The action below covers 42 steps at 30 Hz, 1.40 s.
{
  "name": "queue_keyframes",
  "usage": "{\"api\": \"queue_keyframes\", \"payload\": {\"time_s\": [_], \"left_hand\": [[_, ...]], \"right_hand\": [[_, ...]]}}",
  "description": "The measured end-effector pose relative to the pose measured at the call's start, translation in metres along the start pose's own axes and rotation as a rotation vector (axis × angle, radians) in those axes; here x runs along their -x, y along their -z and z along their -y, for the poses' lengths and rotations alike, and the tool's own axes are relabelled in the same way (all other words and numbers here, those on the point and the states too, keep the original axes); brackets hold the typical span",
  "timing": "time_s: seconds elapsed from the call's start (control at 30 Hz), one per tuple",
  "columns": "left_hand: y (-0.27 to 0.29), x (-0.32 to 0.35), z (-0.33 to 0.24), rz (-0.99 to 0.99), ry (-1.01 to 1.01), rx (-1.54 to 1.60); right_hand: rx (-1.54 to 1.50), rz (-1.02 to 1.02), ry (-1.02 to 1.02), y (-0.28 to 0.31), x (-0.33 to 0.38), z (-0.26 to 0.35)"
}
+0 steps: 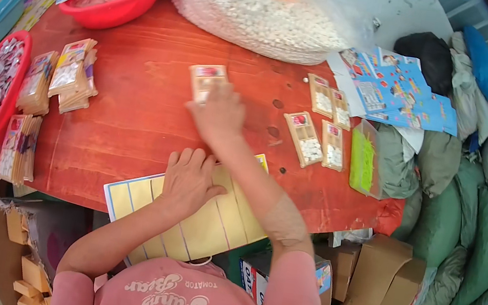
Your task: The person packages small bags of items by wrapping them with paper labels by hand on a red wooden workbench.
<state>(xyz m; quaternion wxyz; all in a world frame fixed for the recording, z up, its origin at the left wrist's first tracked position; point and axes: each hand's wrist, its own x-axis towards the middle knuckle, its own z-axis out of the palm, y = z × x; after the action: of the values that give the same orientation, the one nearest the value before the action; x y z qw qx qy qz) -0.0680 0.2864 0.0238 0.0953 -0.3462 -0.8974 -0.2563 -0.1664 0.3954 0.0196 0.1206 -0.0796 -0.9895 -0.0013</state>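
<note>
Flat on the yellow card sheet lies the left hand, fingers spread. Right hand pinches a small packet (blurry) above the table; it might slip.

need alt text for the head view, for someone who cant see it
Over a red-brown wooden table, the right hand holds a small tan packet while the left hand presses flat on a yellow card sheet. Stacks of similar packets lie to the left, loose packets to the right, and a clear bag of white pellets behind.
</note>
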Motion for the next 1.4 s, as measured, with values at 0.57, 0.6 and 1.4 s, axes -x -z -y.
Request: {"api": "queue_keyframes", "payload": {"time_s": [0.57,0.6,1.4], "left_hand": [[0.024,-0.003,0.044,0.095,0.097,0.408],[0.025,-0.004,0.043,0.099,0.113,0.400],[0.008,-0.012,0.031,0.109,0.150,0.586]], "right_hand": [[-0.685,0.402,0.314,0.062,0.070,-0.112],[-0.800,0.465,0.226,0.059,0.072,-0.114],[-0.699,-0.225,0.087,0.049,0.117,-0.024]]}}
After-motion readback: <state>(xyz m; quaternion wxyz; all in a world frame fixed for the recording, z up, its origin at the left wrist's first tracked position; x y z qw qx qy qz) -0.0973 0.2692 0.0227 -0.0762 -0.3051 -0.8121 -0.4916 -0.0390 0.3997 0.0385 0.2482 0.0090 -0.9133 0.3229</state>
